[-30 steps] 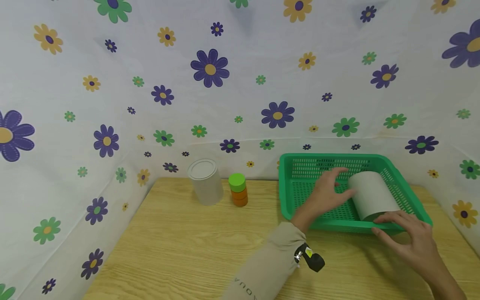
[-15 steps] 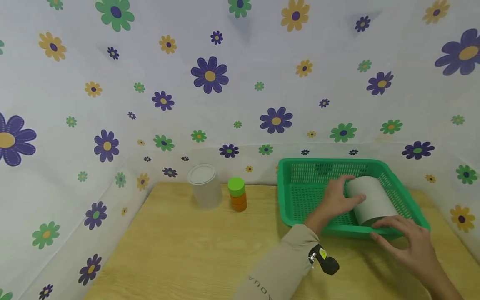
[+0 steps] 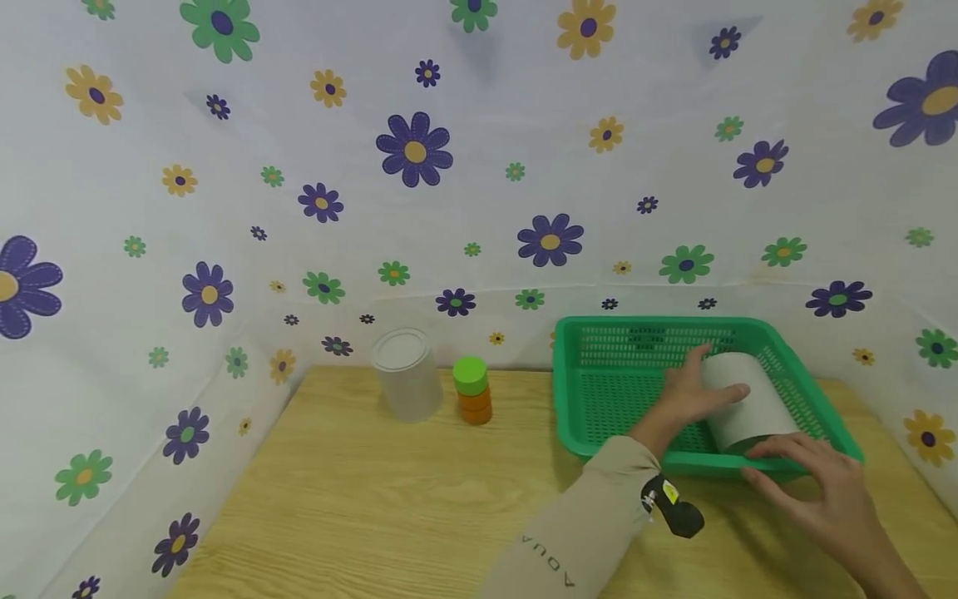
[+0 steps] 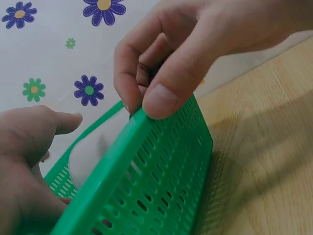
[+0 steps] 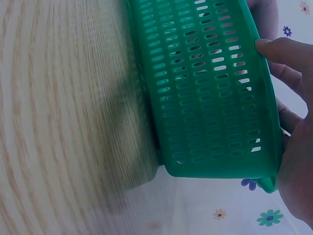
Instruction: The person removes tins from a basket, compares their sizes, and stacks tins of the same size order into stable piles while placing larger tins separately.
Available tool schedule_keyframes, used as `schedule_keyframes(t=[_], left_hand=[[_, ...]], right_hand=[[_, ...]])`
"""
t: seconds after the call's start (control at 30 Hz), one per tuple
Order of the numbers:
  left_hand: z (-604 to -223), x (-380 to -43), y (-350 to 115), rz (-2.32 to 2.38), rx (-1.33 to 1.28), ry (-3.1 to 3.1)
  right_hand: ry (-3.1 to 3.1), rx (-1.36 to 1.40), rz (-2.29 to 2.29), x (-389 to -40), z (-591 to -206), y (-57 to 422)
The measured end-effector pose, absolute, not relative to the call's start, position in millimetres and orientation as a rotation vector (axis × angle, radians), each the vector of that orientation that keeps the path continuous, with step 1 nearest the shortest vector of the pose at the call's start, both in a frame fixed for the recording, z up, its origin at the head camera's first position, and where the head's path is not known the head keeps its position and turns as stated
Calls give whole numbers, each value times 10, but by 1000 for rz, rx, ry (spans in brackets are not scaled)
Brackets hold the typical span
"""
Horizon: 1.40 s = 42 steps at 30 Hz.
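A white cylinder point(image 3: 741, 403) lies on its side in the right part of a green plastic basket point(image 3: 606, 399). My left hand point(image 3: 688, 395) reaches into the basket against the cylinder's left side, its thumb spread over the top in the head view. Whether it touches the cylinder I cannot tell; no finger is seen curled round it. At the front right, my right hand point(image 3: 823, 491) pinches the basket's near rim. In the left wrist view, the right thumb point(image 4: 161, 100) presses on the rim from outside while the fingers go over to the inside.
On the wooden table point(image 3: 359, 499), a whitish lidded can point(image 3: 410, 378) and a small orange jar with a green lid point(image 3: 473, 391) stand upright left of the basket. A flowered white sheet point(image 3: 479, 208) rises behind the table and along its sides.
My left hand has moved to the right, closer over the cylinder, and its thumb now overlaps the cylinder more. The right hand stays at the rim.
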<state>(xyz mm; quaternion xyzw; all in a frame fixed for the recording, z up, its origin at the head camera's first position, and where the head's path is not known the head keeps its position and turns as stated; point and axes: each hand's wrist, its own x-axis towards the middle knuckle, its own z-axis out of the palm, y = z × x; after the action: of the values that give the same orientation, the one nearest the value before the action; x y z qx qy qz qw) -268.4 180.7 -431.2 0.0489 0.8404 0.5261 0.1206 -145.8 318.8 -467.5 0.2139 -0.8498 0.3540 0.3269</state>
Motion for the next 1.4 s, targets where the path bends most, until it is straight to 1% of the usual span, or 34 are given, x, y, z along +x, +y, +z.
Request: schedule_keyframes(t=[0.27, 0.53, 0.87, 1.2, 1.4], left_hand=[[-4401, -2675, 1903, 1534, 79, 2418], [-4421, -2702, 1955, 1562, 83, 2309], [-4443, -2723, 2049, 1575, 17, 2254], [-4448, -2774, 2128, 1605, -73, 2161], [-4480, -2809, 2214, 1603, -114, 2191]], right_hand=[[-2280, 505, 902, -1383, -4667, 3189], [-2279, 478, 918, -1402, -4656, 3189], [-2243, 515, 921, -1424, -4663, 3188], [-2299, 419, 946, -1394, -4667, 3173], [-2288, 431, 929, -1392, -4656, 3187]])
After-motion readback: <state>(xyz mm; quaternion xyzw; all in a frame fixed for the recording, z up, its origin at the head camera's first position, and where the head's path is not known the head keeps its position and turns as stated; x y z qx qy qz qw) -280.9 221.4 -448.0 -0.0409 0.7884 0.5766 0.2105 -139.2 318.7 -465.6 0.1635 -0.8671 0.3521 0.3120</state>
